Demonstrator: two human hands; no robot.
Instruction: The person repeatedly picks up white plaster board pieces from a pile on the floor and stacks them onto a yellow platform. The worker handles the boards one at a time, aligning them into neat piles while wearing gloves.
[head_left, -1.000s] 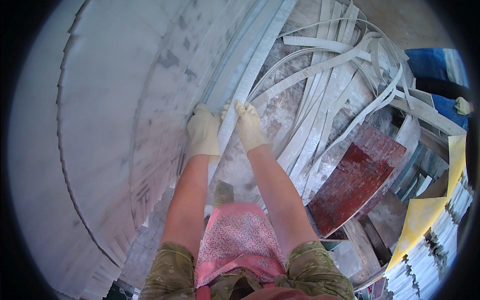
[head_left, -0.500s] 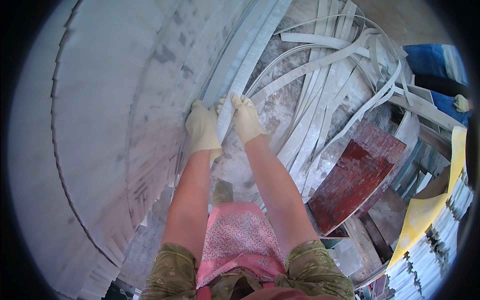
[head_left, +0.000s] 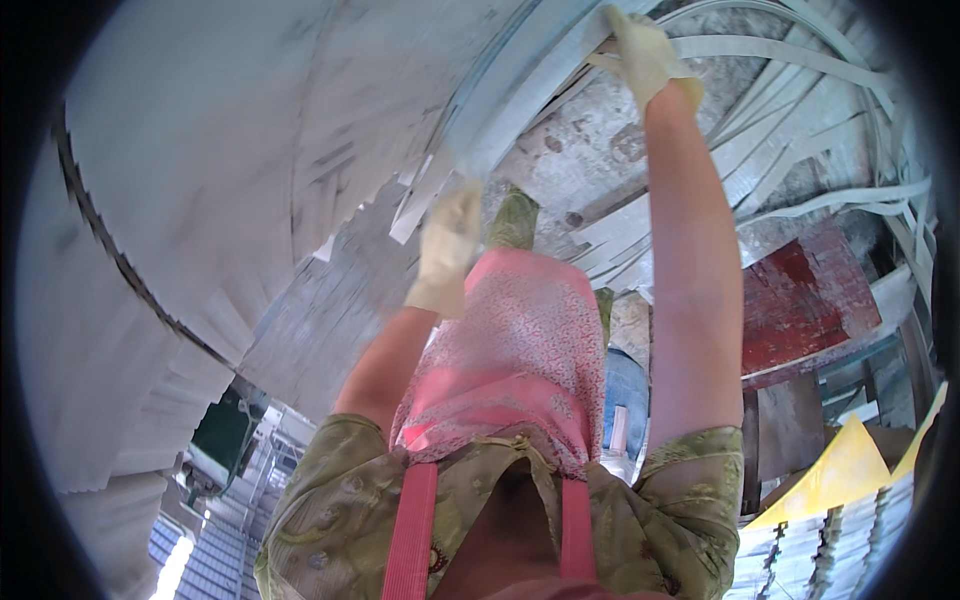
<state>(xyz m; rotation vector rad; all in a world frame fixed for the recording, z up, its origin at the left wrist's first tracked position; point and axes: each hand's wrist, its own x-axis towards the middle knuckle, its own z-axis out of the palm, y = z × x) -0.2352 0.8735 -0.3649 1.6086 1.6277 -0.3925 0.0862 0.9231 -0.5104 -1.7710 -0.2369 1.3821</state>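
Note:
Both my hands wear cream gloves. My right hand (head_left: 648, 62) is stretched far forward, its fingers closed over the edge of a long pale veneer-like strip (head_left: 540, 75) beside the big stack. Low in front of the apron is my left hand (head_left: 446, 250), near the strip's close end; motion smears its fingers, so its grip cannot be told. A tall stack of thin pale sheets (head_left: 230, 190) with ragged edges fills the left side. Loose curled strips (head_left: 780, 48) lie heaped at the far right.
Right of my right arm is a worn red board (head_left: 810, 295). Yellow sheeting (head_left: 830, 470) and another stack of pale sheets (head_left: 850, 540) stand at the lower right. A stained grey surface (head_left: 575, 150) lies below the strips. Some green equipment (head_left: 222, 435) shows at lower left.
My hands were together on the strip and are now far apart: the right has moved forward and right, the left back toward my body. The view has shifted too.

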